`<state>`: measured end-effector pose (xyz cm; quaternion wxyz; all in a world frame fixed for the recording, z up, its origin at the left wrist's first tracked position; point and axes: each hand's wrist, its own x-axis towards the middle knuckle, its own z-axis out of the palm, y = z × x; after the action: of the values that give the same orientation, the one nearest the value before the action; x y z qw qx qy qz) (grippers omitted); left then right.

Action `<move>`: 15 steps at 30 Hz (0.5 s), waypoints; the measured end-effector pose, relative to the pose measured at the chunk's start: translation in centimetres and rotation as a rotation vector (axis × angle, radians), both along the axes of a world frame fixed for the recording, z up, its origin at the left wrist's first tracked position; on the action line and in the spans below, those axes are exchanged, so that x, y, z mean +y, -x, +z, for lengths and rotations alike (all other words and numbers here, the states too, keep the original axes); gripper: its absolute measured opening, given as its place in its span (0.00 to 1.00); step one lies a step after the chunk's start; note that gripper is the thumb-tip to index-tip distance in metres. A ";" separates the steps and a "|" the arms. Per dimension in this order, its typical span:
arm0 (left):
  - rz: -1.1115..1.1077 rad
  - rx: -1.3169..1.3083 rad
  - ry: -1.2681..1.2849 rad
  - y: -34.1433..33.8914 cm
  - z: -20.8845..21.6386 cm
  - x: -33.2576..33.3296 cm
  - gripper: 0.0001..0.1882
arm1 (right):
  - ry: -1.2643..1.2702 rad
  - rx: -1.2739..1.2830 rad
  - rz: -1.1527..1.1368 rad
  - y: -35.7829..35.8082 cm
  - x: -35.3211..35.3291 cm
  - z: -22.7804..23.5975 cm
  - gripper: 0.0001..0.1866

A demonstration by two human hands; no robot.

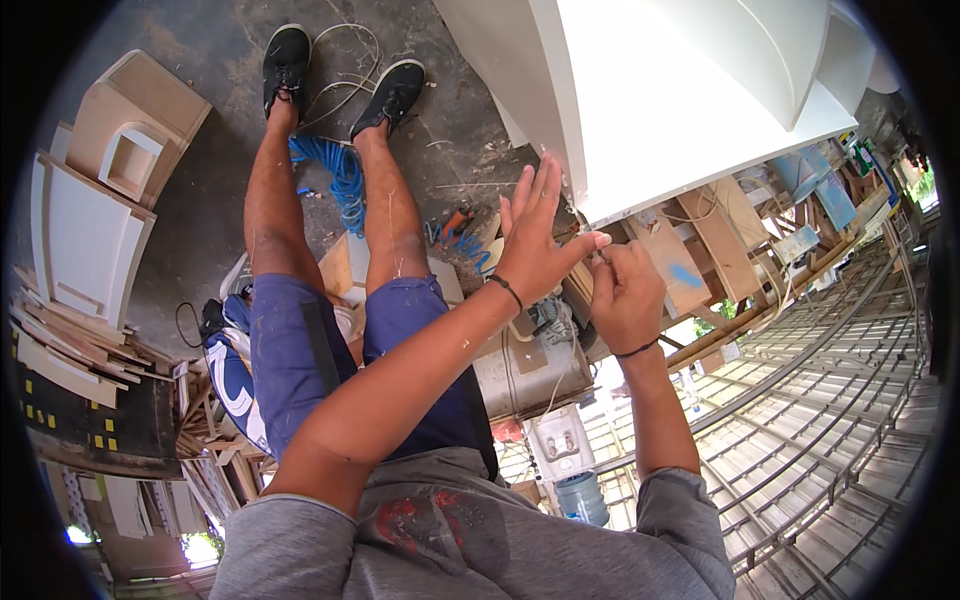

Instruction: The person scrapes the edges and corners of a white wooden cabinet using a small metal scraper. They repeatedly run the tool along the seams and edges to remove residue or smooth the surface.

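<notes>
My left hand [535, 235] is raised with its fingers stretched out, beside the lower corner of a large white curved panel piece [680, 100]. Its fingertips reach the panel's edge, though whether they touch it I cannot tell. The left thumb points across to my right hand [628, 290], which is closed with fingers curled in a pinch close to that thumb tip. Whatever sits in the pinch is too small or hidden to name. Both wrists wear thin dark bands.
A coiled blue hose [345, 185] lies between my legs on the stained floor, near a pale looped cable [345, 40]. Curved wooden panels [90, 235] stand at the left. Wooden boards [670, 260] are stacked beyond my right hand. A blue water jug [582, 498] appears near my right side.
</notes>
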<state>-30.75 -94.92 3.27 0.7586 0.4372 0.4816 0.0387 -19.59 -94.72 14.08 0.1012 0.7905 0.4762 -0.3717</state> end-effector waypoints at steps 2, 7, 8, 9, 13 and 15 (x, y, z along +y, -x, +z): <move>0.008 -0.004 0.008 -0.1 0.1 0.0 0.56 | 0.004 0.007 -0.017 0.0 0.1 -0.1 0.02; -0.002 -0.022 0.014 0.0 -0.1 -0.1 0.55 | -0.007 0.006 -0.009 0.2 0.1 -0.2 0.02; -0.005 -0.022 0.013 0.0 -0.1 -0.1 0.55 | -0.014 0.005 -0.003 0.2 0.0 -0.2 0.02; -0.008 -0.022 0.013 0.0 -0.1 -0.1 0.55 | -0.015 0.010 -0.013 0.2 0.0 -0.3 0.02; 0.026 -0.028 0.042 -0.3 0.1 -0.1 0.54 | -0.014 0.048 -0.066 -0.2 0.0 -0.4 0.02; 0.039 -0.027 0.046 -0.5 0.2 -0.2 0.54 | -0.001 0.064 -0.093 -0.5 0.1 -0.5 0.02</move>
<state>-30.25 -95.10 3.51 0.7740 0.4095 0.4806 0.0481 -19.12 -94.66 13.60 0.0679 0.7994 0.4422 -0.4010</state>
